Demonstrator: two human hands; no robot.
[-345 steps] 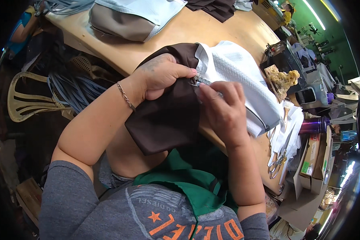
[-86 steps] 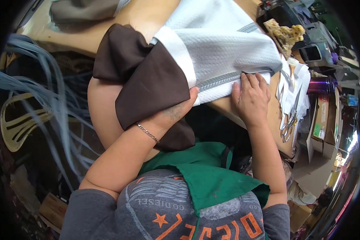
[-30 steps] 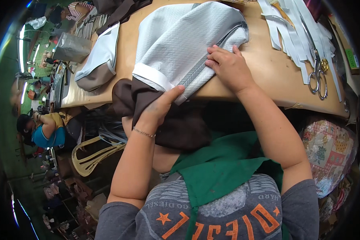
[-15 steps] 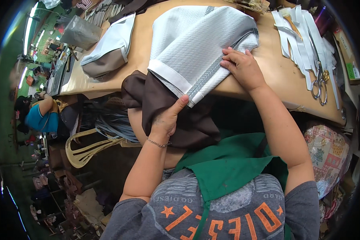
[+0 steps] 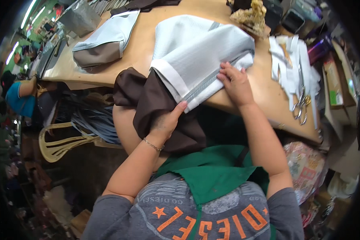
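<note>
A white textured fabric piece (image 5: 188, 48) with a grey patterned band (image 5: 204, 86) lies over the table's near edge. Dark brown cloth (image 5: 152, 106) is joined under its white hem and hangs down over my lap. My left hand (image 5: 168, 122) grips the near corner, thumb on top by the end of the band; its other fingers are hidden beneath the cloth. Farther up the same band, my right hand (image 5: 237, 86) is closed, its bent fingertips gripping the folded side edge. Both hands hold the one piece, with a length of band stretched between them.
On the tan table (image 5: 138, 52), a second white-and-brown fabric piece (image 5: 104, 44) lies to the left. White strips (image 5: 284, 66) and metal scissors (image 5: 302, 106) are at the right. A yellow plastic chair (image 5: 54, 140) holding grey strips (image 5: 94, 124) stands at lower left. A patterned bundle (image 5: 306, 166) sits lower right.
The whole view has shifted and tilted, so more of the table's far right shows. Both hands keep nearly the same places on the fabric; the right fingers have shifted slightly.
</note>
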